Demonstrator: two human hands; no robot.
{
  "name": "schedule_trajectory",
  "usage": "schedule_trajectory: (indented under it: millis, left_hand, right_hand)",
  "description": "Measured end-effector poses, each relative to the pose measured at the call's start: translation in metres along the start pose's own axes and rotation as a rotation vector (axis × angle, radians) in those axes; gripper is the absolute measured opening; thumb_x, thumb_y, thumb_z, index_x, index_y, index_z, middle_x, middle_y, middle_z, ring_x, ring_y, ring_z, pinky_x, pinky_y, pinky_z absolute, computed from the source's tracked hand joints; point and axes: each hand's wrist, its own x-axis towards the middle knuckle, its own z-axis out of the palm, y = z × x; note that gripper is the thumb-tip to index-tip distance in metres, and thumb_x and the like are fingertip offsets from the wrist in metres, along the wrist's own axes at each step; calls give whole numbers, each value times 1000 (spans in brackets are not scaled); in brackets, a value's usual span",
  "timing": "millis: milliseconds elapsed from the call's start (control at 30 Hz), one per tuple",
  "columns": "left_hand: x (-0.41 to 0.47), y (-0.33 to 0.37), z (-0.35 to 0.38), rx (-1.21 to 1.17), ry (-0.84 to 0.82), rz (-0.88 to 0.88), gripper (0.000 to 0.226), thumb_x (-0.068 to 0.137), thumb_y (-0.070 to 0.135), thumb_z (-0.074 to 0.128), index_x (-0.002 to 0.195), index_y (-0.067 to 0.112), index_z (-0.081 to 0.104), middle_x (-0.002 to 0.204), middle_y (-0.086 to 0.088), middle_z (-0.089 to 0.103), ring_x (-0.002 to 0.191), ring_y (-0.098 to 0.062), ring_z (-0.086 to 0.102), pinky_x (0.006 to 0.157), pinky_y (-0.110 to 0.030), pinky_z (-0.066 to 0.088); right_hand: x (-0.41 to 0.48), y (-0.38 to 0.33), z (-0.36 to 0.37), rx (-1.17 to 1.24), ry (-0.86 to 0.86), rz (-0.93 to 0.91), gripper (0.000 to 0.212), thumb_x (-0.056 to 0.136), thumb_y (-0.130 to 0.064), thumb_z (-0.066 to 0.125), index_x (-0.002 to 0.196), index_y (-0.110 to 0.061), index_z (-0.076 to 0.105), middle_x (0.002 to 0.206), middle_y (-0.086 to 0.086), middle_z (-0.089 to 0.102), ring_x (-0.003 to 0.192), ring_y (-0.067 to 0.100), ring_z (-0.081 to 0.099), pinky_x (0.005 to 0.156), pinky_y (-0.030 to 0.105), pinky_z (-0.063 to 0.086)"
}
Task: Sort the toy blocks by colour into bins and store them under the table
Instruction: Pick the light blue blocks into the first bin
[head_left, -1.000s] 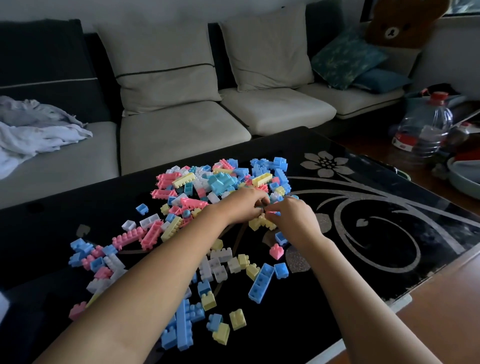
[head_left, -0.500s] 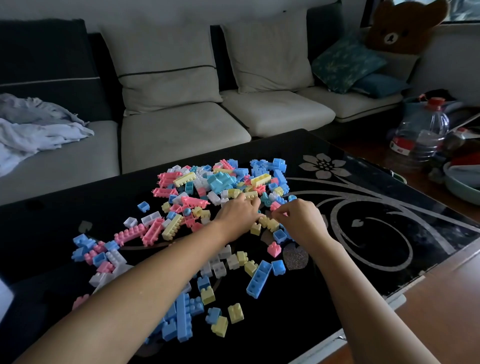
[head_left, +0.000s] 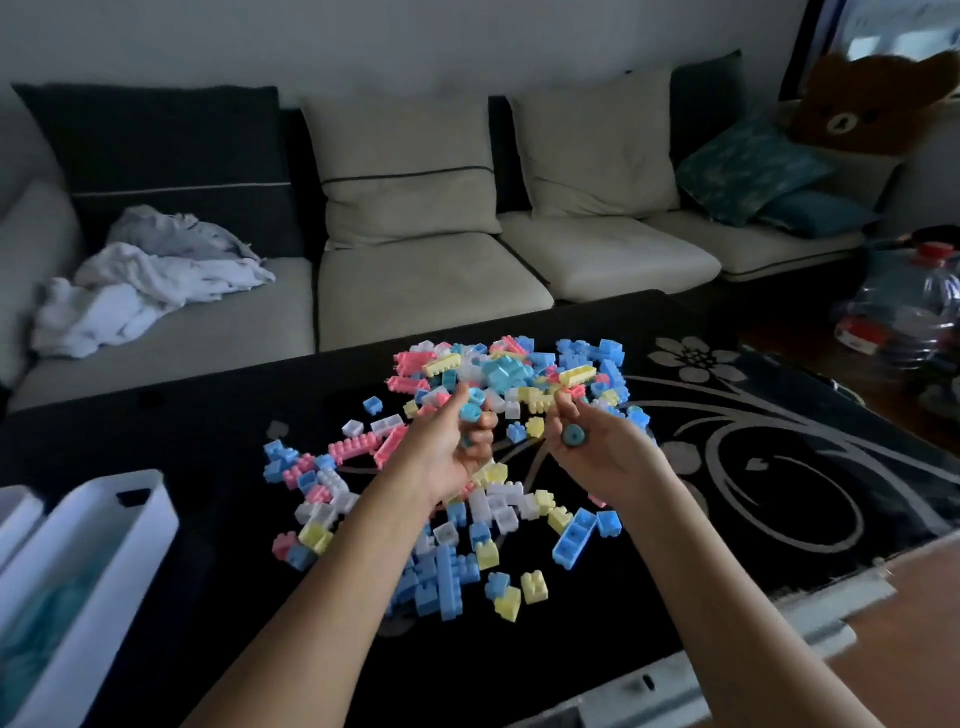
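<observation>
Early stage | left hand (head_left: 448, 460), right hand (head_left: 605, 457) each grip small blue plastic blocks (head_left: 470, 413) | white plastic bin (head_left: 155, 530) part-filled blue | pastel pile (head_left: 498, 512) unsorted on black glass bench (head_left: 675, 597)

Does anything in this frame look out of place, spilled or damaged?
Nothing damaged. Mixed-colour toy blocks lie strewn across the black table, unsorted, as the task expects. Only the crumpled cloths heaped on the sofa look out of place. Left hand and right hand each grip blue pieces.
</observation>
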Motion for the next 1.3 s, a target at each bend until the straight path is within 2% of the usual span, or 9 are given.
schedule_trajectory:
  millis: [133, 400, 633, 733, 800, 900, 967, 1033, 1300]
  left_hand:
    - [-38, 11, -53, -495, -103, -187, 33, 102, 29, 34, 86, 5, 49, 61, -3, 48, 45, -9, 43, 35, -15, 36]
    - [-125, 54, -161, -559, 143, 109, 30, 96, 17, 32, 79, 10, 55, 69, -5, 57, 52, -11, 51, 41, -16, 40]
    - [-170, 72, -251, 37, 724, 332, 36, 101, 21, 31, 65, 20, 38, 43, 10, 36, 27, 0, 29, 30, -10, 21]
    - [-173, 68, -273, 154, 851, 345, 34, 99, 19, 34, 66, 19, 40, 56, 4, 27, 34, -7, 25, 32, -16, 18]
    - [-169, 65, -279, 306, 928, 338, 29, 97, 16, 36, 71, 15, 48, 60, 1, 35, 46, -12, 31, 42, -21, 25]
    - [-164, 55, -277, 673, 954, 363, 27, 99, 19, 35, 90, 14, 60, 79, -3, 54, 67, -17, 49, 65, -30, 40]
    - [-162, 46, -275, 742, 945, 407, 33, 100, 27, 35, 80, 20, 61, 76, 0, 57, 71, -19, 52, 74, -34, 42]
    - [-164, 44, -273, 769, 961, 438, 36, 99, 28, 36, 72, 18, 58, 72, -3, 57, 71, -21, 52, 71, -33, 40]
    - [-163, 60, -257, 817, 924, 577, 28, 98, 24, 41, 94, 11, 65, 79, 0, 60, 77, -19, 53, 64, -28, 39]
  right_hand:
    - [-6, 42, 23, -15, -18, 89, 25, 100, -9, 37, 96, 7, 55, 87, 15, 57, 83, 22, 54, 68, 30, 57]
    - [5, 152, 87, -283, -45, 314, 14, 96, 1, 41, 84, 0, 48, 75, 13, 46, 64, 16, 47, 57, 25, 55]
    - [13, 260, 155, -710, -106, 430, 31, 90, 6, 27, 72, -4, 50, 66, 5, 39, 55, 9, 33, 43, 15, 27]
    - [13, 298, 180, -757, -100, 409, 29, 92, 9, 33, 72, -3, 51, 71, 9, 44, 59, 12, 40, 41, 13, 37]
    - [15, 314, 191, -678, -93, 369, 25, 93, 5, 43, 74, -10, 50, 81, 8, 47, 78, 22, 52, 65, 17, 49]
    - [25, 329, 198, -753, -136, 417, 20, 89, -6, 55, 85, -26, 57, 100, 2, 47, 111, 27, 52, 88, 23, 42]
    - [20, 336, 203, -898, -201, 376, 20, 90, -8, 53, 106, -9, 63, 99, 7, 50, 98, 28, 57, 81, 28, 47]
    - [16, 337, 205, -1004, -231, 371, 21, 92, -10, 51, 109, -6, 62, 91, 9, 49, 83, 24, 53, 64, 24, 41]
    - [17, 296, 199, -1309, -354, 202, 28, 94, -9, 48, 117, 1, 59, 101, 10, 55, 87, 20, 56, 77, 25, 44]
